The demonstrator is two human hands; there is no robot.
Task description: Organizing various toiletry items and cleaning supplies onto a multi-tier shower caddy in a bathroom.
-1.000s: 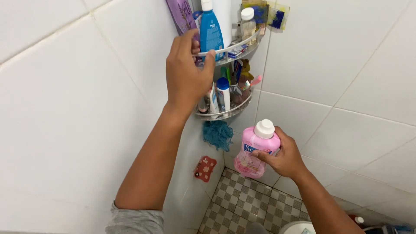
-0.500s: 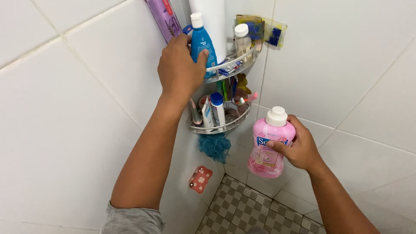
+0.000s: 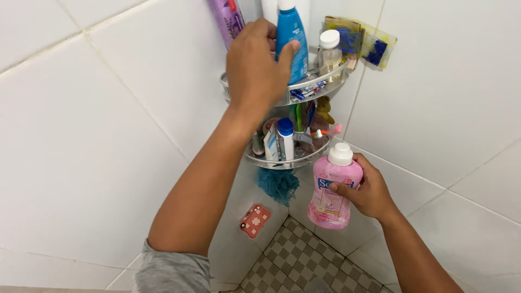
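Left hand (image 3: 255, 68) raised to upper tier of corner rack (image 3: 320, 81), fingers partly curled, thumb pressed against side of blue bottle (image 3: 291, 38), remaining fingers hidden behind it near purple pouch (image 3: 228, 19); grip on bottle appears closed but not fully visible. Right hand (image 3: 366, 190) lower, wrapped around pink bottle (image 3: 332, 190), thumb across front label, fingers behind. Pink bottle held in air just below and in front of lower tier (image 3: 287, 160), long axis near vertical, slightly tilted, white cap (image 3: 341, 154) uppermost. Blue bottle upright on upper tier, long axis vertical, top cut off by frame edge. Beside it a small clear bottle with white cap (image 3: 329, 51), touching rack rail. Lower tier crowded with tubes, toothbrushes and a white tube with blue cap (image 3: 285, 138). Blue mesh sponge (image 3: 278, 184) hanging beneath rack. Red soap holder (image 3: 255, 220) fixed on white tiled wall (image 3: 97, 135). Checked floor tiles (image 3: 304, 260) below.
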